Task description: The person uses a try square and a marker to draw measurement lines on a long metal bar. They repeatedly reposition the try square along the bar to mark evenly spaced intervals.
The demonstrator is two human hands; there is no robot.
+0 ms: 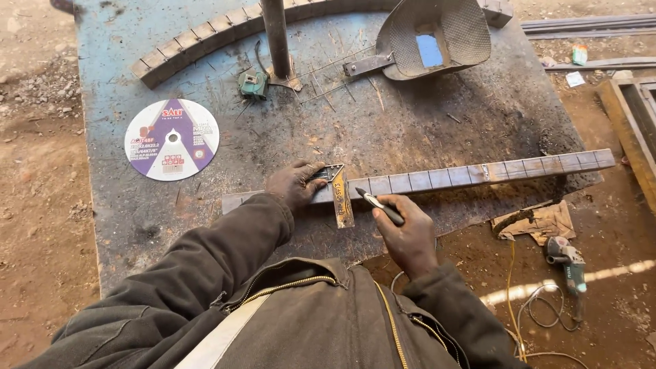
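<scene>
Marking-out step, by the look of it. My left hand (295,184) presses flat on a try square (337,184), fingers spread, pinning it across the long metal bar (437,179) that runs left to right along the near edge of the bench (410,123). My right hand (406,236) is closed around a marker (379,206), tip just beside the square's blade. Next move calls for a steady square and a stroke tight along the blade. Cutting disc (172,139) lies far left, apart.
</scene>
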